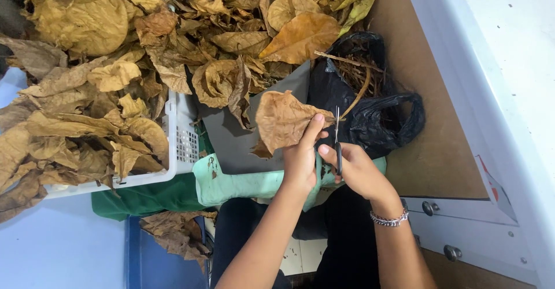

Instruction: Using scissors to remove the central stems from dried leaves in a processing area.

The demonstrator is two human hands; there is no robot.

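Brown, brittle dry leaf pinched in the left hand, thumb and fingers closed on its lower right edge, blade spread flat and tilted toward the camera. Held that way, the stalk end juts right, over the open mouth of the black plastic bag, so anything trimmed can drop straight in.

Right hand closed around the handles of small dark scissors, blades pointing up and away from the body, tips just beside the leaf's stalk end. Whether the blades are parted or shut I cannot tell; they read as one thin line. The two hands sit close together, nearly touching at the knuckles. A beaded metal bracelet circles the right wrist.

The bag already holds a tangle of thin stems and twigs; it rests on a brown board surface, near its left edge.

Loose heap of dry leaves fills the far left, spilling over a white perforated basket at the near-left, within reach of the left hand. A grey sheet and a pale green cloth lie under the work, across the lap, likely to catch crumbs. A few more leaves lie lower down.
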